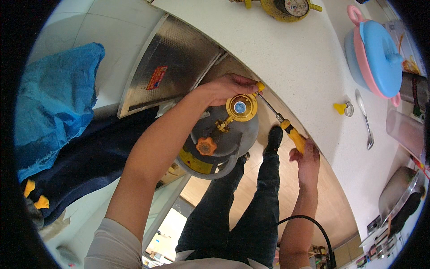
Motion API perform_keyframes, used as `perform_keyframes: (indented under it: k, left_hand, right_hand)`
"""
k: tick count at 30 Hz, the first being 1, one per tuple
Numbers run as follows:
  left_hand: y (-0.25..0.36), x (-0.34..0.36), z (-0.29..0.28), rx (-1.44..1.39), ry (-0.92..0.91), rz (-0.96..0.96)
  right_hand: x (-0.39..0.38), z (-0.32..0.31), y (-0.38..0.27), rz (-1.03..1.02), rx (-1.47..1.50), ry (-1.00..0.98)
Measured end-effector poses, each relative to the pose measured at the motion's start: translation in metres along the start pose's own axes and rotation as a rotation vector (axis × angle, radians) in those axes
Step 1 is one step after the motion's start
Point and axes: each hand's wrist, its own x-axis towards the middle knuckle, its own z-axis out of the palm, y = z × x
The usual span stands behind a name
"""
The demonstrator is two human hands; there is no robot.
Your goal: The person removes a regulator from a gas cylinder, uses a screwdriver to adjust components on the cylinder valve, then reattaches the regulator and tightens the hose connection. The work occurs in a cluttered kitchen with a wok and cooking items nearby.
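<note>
A grey gas cylinder (246, 134) with an orange valve knob (206, 146) stands in front of my legs. Fixed to its valve is a gold gas regulator (247, 115) with a round blue-centred top. My left hand (228, 88) is closed at the regulator's far side, fingers against a small yellow end piece (260, 86); the fingertips are partly hidden. In my right hand (307, 159) is a screwdriver (293, 134) with a yellow and black handle, gripped near the handle's end. Its shaft slants up left, and the tip meets the regulator beside the yellow piece.
A white counter (286, 58) curves along the right, bearing another worn yellow regulator (283, 12), a blue and pink pot (380, 54), a yellow piece with a metal clamp (345, 108) and a spoon (365, 119). Left are an open metal-lined door (172, 54) and blue cloth (58, 103).
</note>
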Motion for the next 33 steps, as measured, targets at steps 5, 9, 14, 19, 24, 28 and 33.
perform_keyframes:
  k: [5,9,14,19,24,28,33]
  left_hand:
    - [0.0,0.002,0.001,0.029,-0.021,0.019]
    - [-0.002,0.006,-0.003,0.043,-0.036,0.013]
    - [-0.01,0.012,-0.008,0.012,-0.073,0.044]
    - [-0.008,0.008,-0.008,0.042,-0.075,0.049]
    - [-0.012,0.016,-0.007,0.042,-0.059,0.046]
    - [-0.01,0.014,-0.006,0.14,-0.011,0.086]
    - [-0.011,0.007,-0.006,0.128,-0.027,0.134]
  right_hand:
    - [0.0,0.0,-0.003,-0.094,-0.44,-0.063]
    - [0.003,0.001,0.012,-0.474,-0.444,0.065]
    - [0.009,-0.005,0.022,-0.491,-0.407,0.051]
    - [0.003,-0.006,-0.019,0.061,-0.1,-0.195]
    - [0.009,-0.007,0.0,-0.149,-0.353,-0.139]
    - [0.013,-0.004,0.016,-0.756,-0.694,0.092]
    - [0.007,0.004,0.014,-0.337,-0.265,0.0]
